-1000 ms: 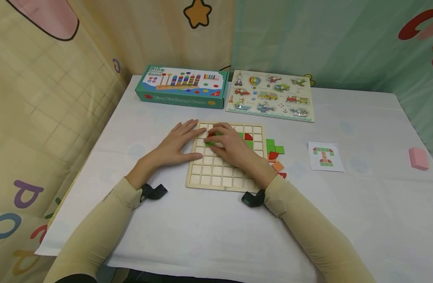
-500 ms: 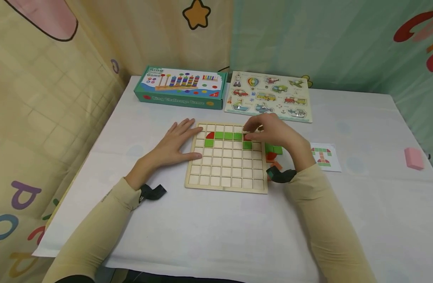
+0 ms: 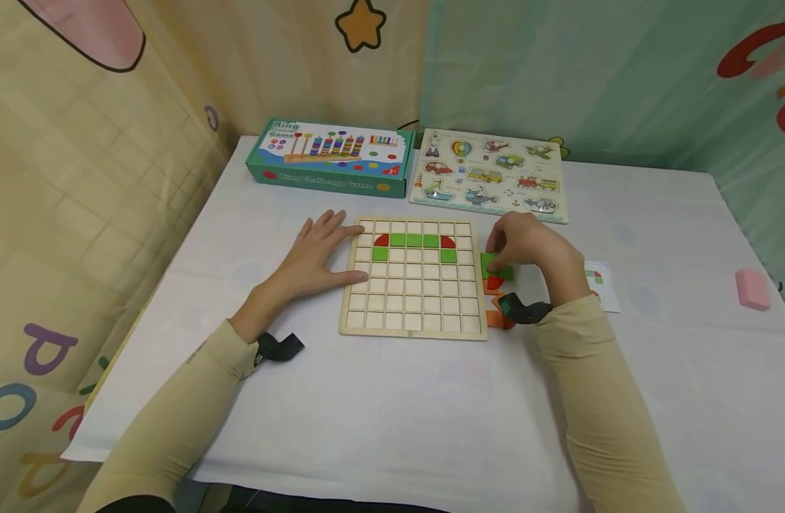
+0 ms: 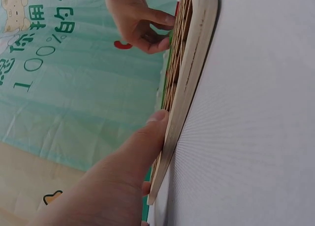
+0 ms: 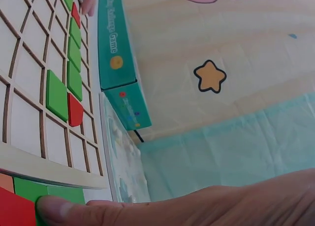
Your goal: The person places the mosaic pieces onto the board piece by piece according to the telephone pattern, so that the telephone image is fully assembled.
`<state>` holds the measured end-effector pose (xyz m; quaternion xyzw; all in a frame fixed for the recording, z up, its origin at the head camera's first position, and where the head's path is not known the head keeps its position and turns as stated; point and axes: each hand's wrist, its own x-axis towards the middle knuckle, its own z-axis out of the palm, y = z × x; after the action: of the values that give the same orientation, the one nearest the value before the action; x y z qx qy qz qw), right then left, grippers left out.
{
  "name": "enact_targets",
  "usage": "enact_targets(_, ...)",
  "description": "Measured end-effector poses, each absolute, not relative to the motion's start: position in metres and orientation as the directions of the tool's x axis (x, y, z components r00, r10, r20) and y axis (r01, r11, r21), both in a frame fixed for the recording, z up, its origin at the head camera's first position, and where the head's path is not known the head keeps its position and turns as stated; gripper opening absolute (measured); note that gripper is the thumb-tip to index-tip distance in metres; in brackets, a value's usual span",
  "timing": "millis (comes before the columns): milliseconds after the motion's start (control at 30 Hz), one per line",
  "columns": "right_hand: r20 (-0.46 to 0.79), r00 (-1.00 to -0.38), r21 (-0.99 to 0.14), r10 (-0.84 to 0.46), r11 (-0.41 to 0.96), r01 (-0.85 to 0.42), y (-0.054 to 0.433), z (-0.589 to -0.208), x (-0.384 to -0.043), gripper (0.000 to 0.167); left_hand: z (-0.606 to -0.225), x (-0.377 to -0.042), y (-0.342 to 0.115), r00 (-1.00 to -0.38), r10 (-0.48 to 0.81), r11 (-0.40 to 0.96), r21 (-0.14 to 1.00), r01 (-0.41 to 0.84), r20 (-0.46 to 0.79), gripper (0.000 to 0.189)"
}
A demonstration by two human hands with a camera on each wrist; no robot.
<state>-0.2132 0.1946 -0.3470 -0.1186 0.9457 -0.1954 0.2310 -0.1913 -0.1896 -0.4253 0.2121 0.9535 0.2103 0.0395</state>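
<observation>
A wooden grid board [image 3: 412, 333] lies on the white table. Green square tiles [image 3: 414, 240] form a row in it, with a red quarter-round tile [image 3: 447, 242] at each end and one green square below each red one. My left hand [image 3: 312, 256] lies spread at the board's left edge, its thumb [image 4: 147, 137] resting on the frame in the left wrist view. Just right of the board, my right hand [image 3: 527, 246] pinches a green square tile [image 3: 489, 265] among the loose pieces; its thumb [image 5: 64, 209] touches the green in the right wrist view.
Loose orange tiles [image 3: 494, 318] and a red piece [image 3: 495, 283] lie beside the board's right edge. A pattern card [image 3: 604, 296] is partly behind the right wrist. Behind stand a ring game box [image 3: 328, 182] and a vehicle puzzle [image 3: 489, 171]. A pink block [image 3: 753, 289] sits far right.
My right hand has gone from the board's upper left, past the red tile at the upper right, to the loose green tiles. The board has shifted slightly; my left hand stays at its edge.
</observation>
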Motion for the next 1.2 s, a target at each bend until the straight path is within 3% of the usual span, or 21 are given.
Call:
enact_targets(200,-0.352,-0.873,-0.465,-0.338,0.873,-0.15,0.198,-0.349,-0.214,0.021,-0.423,-0.191,-0.188,-0.907,0.422,0.819,0.428,0.382,0.0,0.092)
enact_targets(500,-0.235,-0.867,-0.627,-0.438,0.75,-0.209,0.184,-0.339,-0.211,0.013,-0.425,-0.191,-0.189,-0.904,0.427,0.825,0.405,0.394,0.01,0.091)
enact_targets(800,-0.208,-0.739,-0.692,-0.64,0.631,-0.351,0.115,-0.348,-0.189,0.012,-0.426,-0.191,-0.19,-0.902,0.431,0.823,0.408,0.395,0.004,0.091)
enact_targets(1033,-0.236,-0.684,-0.731,-0.69,0.59,-0.343,0.088,-0.365,-0.179,0.013,-0.425,-0.189,-0.19,-0.902,0.432,0.819,0.415,0.396,0.007,0.091)
enact_targets(1200,-0.241,-0.683,-0.715,-0.689,0.602,-0.355,0.082,-0.368,-0.176,0.015,-0.426,-0.19,-0.19,-0.902,0.431,0.82,0.412,0.396,0.011,0.09)
